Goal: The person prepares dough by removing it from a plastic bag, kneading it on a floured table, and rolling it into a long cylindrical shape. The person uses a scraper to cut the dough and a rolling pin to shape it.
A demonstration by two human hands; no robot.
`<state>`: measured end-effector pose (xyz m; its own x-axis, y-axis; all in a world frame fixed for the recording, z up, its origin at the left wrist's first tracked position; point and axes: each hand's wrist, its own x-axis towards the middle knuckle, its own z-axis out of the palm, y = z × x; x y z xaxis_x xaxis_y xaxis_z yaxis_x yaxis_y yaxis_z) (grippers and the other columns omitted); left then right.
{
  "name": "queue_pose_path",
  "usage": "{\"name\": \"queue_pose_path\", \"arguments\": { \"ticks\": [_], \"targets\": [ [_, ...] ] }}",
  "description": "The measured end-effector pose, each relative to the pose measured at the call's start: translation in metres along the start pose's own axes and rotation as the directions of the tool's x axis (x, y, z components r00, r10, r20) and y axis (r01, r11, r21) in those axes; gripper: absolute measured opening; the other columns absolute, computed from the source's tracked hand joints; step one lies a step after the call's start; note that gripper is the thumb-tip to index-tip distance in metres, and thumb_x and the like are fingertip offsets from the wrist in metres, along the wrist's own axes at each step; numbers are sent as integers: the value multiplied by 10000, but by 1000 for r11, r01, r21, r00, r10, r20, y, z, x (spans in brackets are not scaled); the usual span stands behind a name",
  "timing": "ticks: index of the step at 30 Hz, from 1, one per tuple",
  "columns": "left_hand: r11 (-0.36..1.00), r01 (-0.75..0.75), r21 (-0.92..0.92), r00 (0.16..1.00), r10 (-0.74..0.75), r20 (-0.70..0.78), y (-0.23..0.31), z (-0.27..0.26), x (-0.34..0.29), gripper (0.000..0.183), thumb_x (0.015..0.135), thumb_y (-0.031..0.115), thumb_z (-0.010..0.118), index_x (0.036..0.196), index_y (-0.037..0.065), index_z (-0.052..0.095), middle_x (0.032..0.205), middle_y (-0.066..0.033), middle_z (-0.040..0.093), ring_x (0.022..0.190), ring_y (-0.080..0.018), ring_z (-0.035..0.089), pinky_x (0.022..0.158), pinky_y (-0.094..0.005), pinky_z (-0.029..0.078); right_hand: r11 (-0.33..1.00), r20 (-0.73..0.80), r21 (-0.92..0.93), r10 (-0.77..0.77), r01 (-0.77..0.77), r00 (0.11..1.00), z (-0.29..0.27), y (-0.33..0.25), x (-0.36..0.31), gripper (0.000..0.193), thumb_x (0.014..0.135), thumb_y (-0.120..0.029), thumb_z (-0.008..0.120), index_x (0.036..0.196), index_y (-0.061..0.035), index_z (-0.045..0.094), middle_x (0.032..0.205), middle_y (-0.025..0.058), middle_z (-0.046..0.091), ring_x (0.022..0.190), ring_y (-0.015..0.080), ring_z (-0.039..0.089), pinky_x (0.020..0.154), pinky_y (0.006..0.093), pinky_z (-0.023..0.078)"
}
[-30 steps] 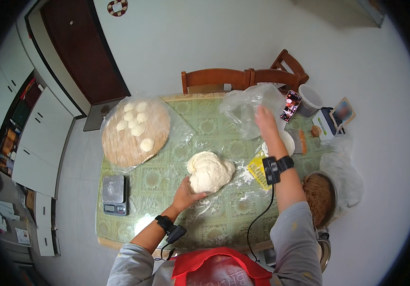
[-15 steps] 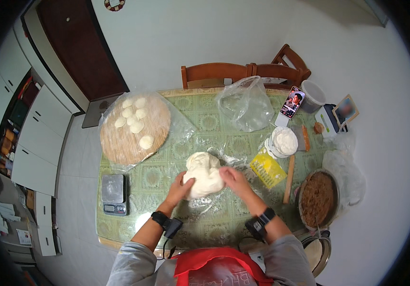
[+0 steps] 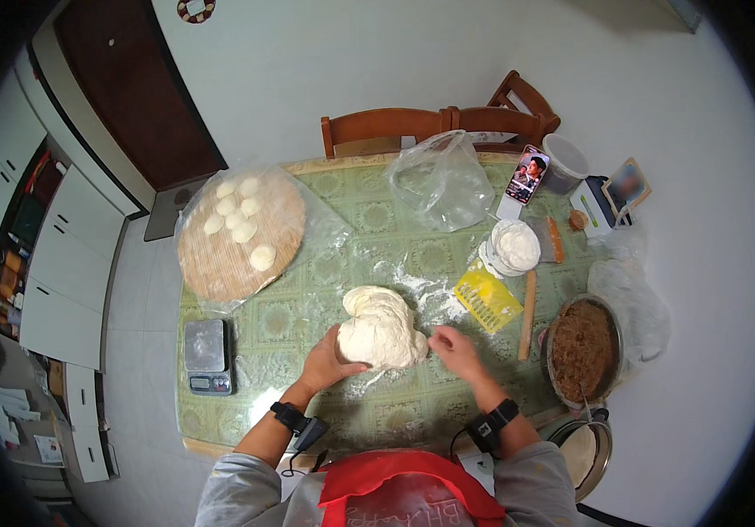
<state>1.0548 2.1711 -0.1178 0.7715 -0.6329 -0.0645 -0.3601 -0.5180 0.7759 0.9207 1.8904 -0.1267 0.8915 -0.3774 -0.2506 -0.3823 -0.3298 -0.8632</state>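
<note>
1. Head view: dough (image 3: 382, 332), one large pale lump, is held by the left hand (image 3: 323, 363); its left side is cupped by the fingers, its near edge met by the thumb.
2. Right hand (image 3: 456, 351) is placed across from the grip, just beside the dough's right side. Fingers are curled inward; whether anything is pinched, or the dough touched, cannot be told.
3. Lump is rested on a green patterned tabletop (image 3: 355, 417). White smears (image 3: 430, 285) are scattered beyond the grip, to its right.
4. Farther right of the grip, a yellow slotted sheet (image 3: 488, 299) is laid flat, with a wooden stick (image 3: 527, 316) near it; white powder (image 3: 516, 241) is heaped beyond.
5. Well right of the grip, brown mixture (image 3: 581, 347) is contained in a round bowl (image 3: 617, 347).
6. Left of the grip, a scale (image 3: 207, 347) is set well apart.
7. Beyond and left of the grip, small pale rounds (image 3: 262, 257) are spread on a circular board (image 3: 237, 268).
8. Beyond and right, a clear bag (image 3: 443, 189) is left crumpled.
</note>
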Motion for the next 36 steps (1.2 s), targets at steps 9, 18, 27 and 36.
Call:
{"name": "queue_pose_path", "arguments": {
  "ticks": [9,18,27,36],
  "targets": [
    [982,-15,-189,984,-19,-176,95,-20,34,584,683,156,817,1160,-25,533,1032,-92,631,919,-185,606,834,-313,487,674,237,691,133,-263,962,-6,-62,-20,486,939,-315,540,1324,-27,466,1157,69,599,982,145,610,768,306,526],
    [976,148,-157,988,-154,-27,91,-49,67,601,718,277,804,1178,-11,548,1151,-170,576,1048,-250,576,890,-335,470,921,106,298,230,-252,967,-77,-93,24,495,908,-193,568,1348,-13,428,1319,173,475,1131,275,534,899,411,477],
    [849,-408,335,913,385,135,68,3,21,1057,576,368,834,1422,46,288,1459,-246,254,1323,-426,302,1088,-527,250,627,224,-561,-513,540,829,6,-88,0,787,737,-375,721,1366,-29,401,1446,212,314,1357,381,267,1099,493,231],
    [830,-264,491,963,194,189,45,14,112,1099,529,413,821,1412,45,280,1446,-176,316,1310,-344,347,1087,-540,243,533,271,-630,-530,565,803,20,-84,99,942,607,-511,757,1348,-41,414,1401,160,395,1299,348,356,1051,489,300]
  ]
}}
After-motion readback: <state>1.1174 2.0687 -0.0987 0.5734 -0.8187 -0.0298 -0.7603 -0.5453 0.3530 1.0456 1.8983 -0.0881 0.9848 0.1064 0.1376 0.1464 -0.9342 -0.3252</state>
